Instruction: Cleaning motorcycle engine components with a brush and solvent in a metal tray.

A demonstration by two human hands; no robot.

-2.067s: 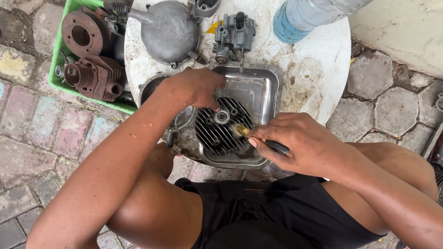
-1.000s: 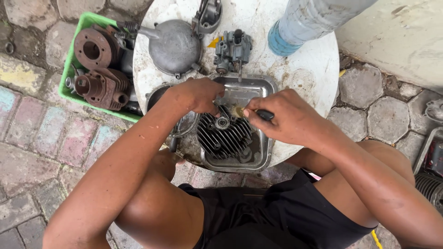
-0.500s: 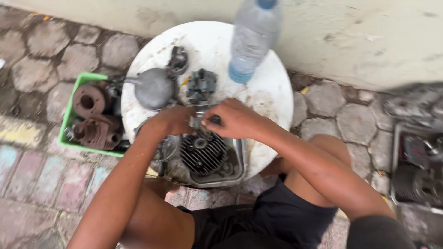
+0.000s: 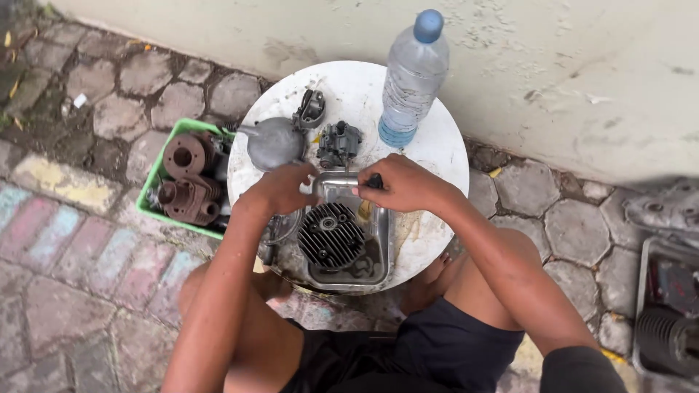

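While one finned cylinder head [image 4: 332, 236] sits in one steel tray [image 4: 382, 247], right hand [image 4: 405, 183] grips one black-handled tool [image 4: 373, 181], left hand [image 4: 284, 186] curled.

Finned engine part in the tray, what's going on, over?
Left hand on metal tray rim. Right hand gripping black-handled tool above tray. Finned engine part sits in tray, untouched. Water bottle and carburetor close behind, over.

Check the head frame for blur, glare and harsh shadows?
Head view: soft, even daylight, no hard shadows; centre sharp, with the finned black engine cylinder head and clear plastic water bottle with blue cap crisp. Mild shine on the steel tray rim. Right edge by the grey engine parts is smeared.
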